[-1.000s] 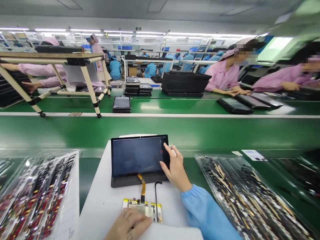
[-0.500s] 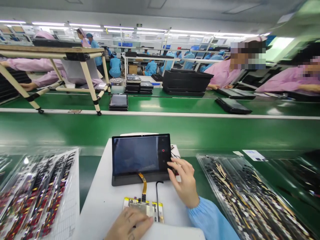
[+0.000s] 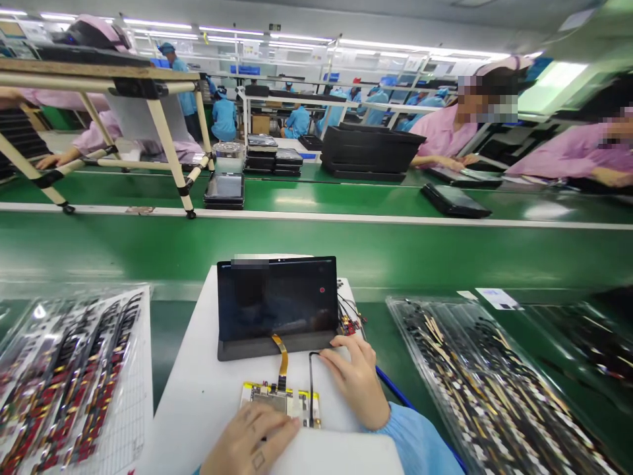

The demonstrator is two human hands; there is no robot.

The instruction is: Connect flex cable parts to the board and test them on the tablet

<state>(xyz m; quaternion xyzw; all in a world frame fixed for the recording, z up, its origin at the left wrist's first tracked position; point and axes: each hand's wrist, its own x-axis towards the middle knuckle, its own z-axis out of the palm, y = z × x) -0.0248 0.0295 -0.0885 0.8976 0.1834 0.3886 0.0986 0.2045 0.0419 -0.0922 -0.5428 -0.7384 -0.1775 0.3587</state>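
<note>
Head view: left hand (image 3: 250, 439) flat on one circuit board (image 3: 279, 398), right hand (image 3: 356, 379) open beside one tablet (image 3: 277, 297).

The glossy glass screen of the tablet (image 3: 277, 297) sits in a matt dark case (image 3: 277, 351) on a smooth white tabletop (image 3: 188, 369). Below the tablet, a shiny amber flex cable (image 3: 282, 353) joins a metal-faced circuit board (image 3: 277, 398); to its right lie a glossy clear plastic tray (image 3: 475, 369) and a blue cloth sleeve (image 3: 415, 442).

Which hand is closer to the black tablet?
The right hand is nearer: it sits right by the lower right corner of the tablet. The left hand is farther away, below the tablet, over the circuit board.
</note>
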